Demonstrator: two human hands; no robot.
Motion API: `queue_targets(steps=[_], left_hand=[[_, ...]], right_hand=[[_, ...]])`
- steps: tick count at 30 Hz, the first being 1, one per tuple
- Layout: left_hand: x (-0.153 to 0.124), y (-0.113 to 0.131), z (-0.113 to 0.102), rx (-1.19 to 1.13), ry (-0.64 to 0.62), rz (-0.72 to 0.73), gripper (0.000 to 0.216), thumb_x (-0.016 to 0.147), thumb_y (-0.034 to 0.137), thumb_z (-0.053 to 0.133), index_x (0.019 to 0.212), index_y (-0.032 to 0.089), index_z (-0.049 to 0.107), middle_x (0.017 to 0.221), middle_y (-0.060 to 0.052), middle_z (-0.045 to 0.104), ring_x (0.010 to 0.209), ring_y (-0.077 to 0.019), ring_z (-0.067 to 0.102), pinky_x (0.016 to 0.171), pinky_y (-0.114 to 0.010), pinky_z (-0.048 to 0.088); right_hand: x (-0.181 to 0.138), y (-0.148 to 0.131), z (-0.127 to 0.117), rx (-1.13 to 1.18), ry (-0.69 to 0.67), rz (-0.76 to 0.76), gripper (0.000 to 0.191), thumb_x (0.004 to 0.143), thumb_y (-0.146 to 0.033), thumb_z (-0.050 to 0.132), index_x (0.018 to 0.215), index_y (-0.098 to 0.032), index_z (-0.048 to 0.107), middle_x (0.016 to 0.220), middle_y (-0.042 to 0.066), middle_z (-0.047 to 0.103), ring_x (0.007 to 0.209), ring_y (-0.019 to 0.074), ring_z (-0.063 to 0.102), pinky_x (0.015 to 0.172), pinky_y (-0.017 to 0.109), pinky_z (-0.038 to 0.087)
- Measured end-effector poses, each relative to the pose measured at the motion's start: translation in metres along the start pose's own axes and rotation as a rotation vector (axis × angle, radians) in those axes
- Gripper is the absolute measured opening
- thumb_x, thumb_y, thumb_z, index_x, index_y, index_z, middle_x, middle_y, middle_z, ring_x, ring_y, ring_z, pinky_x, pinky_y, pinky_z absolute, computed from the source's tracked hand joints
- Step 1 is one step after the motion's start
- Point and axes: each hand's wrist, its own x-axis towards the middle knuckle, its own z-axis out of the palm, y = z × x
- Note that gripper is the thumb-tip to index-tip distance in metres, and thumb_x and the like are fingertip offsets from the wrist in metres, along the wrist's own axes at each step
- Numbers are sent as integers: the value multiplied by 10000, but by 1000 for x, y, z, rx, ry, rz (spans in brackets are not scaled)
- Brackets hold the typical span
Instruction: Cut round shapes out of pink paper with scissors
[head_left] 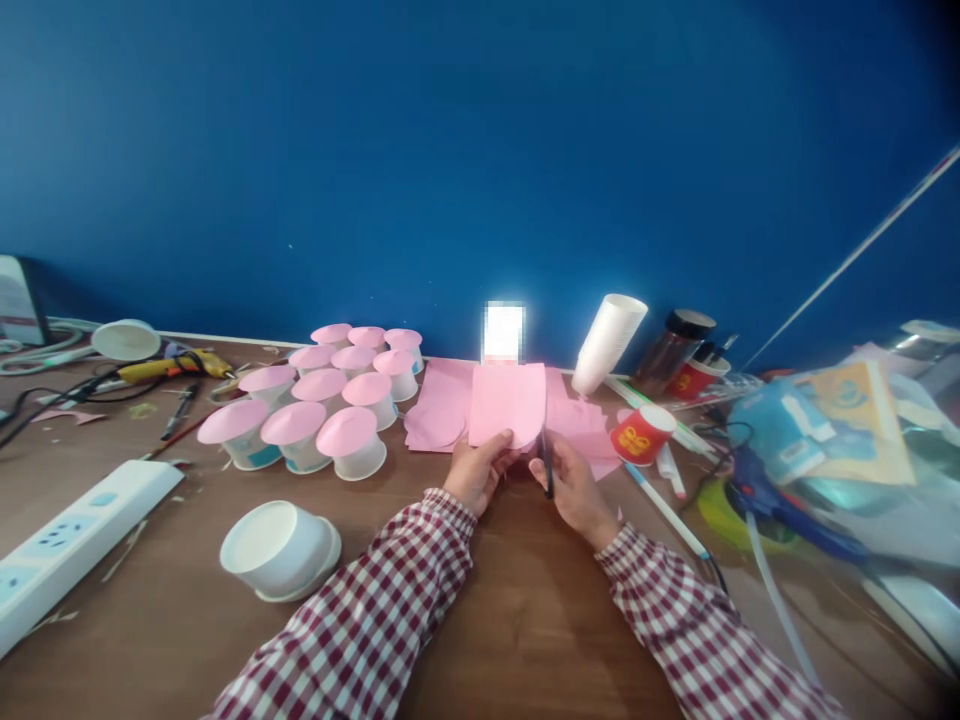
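My left hand [481,474] pinches the lower edge of a square sheet of pink paper [508,402], thumb on top. In my right hand [576,490] is a pair of scissors [547,462] with dark handles, its blades at the sheet's right edge. Whether the blades are apart I cannot make out. Beneath and behind the held sheet lie more pink papers [444,385], some with rounded edges. On the left stand several white cups topped with pink paper discs [349,430].
A white power strip [67,540] and an upturned white tub [274,540] lie at left, with a yellow glue gun [169,368] behind. To the right are a red paper cup [642,436], stacked white cups [611,340], a marker [667,510] and a blue glue gun [787,510]. A blue wall rises behind.
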Motion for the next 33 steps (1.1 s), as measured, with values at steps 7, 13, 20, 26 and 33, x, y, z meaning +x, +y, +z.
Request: queue_targets(steps=[7, 13, 20, 26, 33], left_hand=[[0, -1, 1, 4, 51, 50, 287, 626, 100, 739, 880, 124, 608, 816, -54, 670, 666, -116, 626, 594, -202, 531], [1, -4, 1, 1, 87, 86, 277, 619, 97, 741, 845, 122, 584, 778, -52, 663, 661, -127, 632, 617, -236, 536], [-2, -5, 5, 9, 116, 119, 272, 608, 83, 740, 808, 118, 559, 776, -50, 658, 647, -115, 634, 620, -227, 531], [-4, -8, 8, 25, 147, 155, 300, 578, 109, 761, 794, 121, 552, 782, -50, 657, 636, -115, 630, 607, -236, 532], [-4, -8, 8, 22, 122, 168, 331, 573, 131, 766, 841, 115, 572, 813, -57, 659, 661, -117, 635, 627, -238, 530]], right_hand=[[1, 3, -3, 35, 58, 118, 420, 808, -451, 577, 1129, -187, 520, 776, 8, 559, 689, 146, 562, 586, 246, 468], [1, 1, -2, 73, 7, 179, 351, 819, -465, 557, 1022, -181, 516, 751, 13, 579, 680, 146, 602, 565, 237, 475], [0, 1, -2, 51, -15, 158, 341, 829, -461, 540, 1015, -179, 491, 757, 17, 585, 688, 151, 616, 579, 253, 492], [1, 1, -1, 43, -18, 132, 309, 842, -444, 531, 1000, -181, 491, 744, 10, 580, 664, 140, 609, 563, 242, 483], [1, 0, 1, 46, -21, 129, 298, 837, -438, 537, 983, -181, 497, 749, 6, 574, 653, 129, 594, 566, 239, 493]])
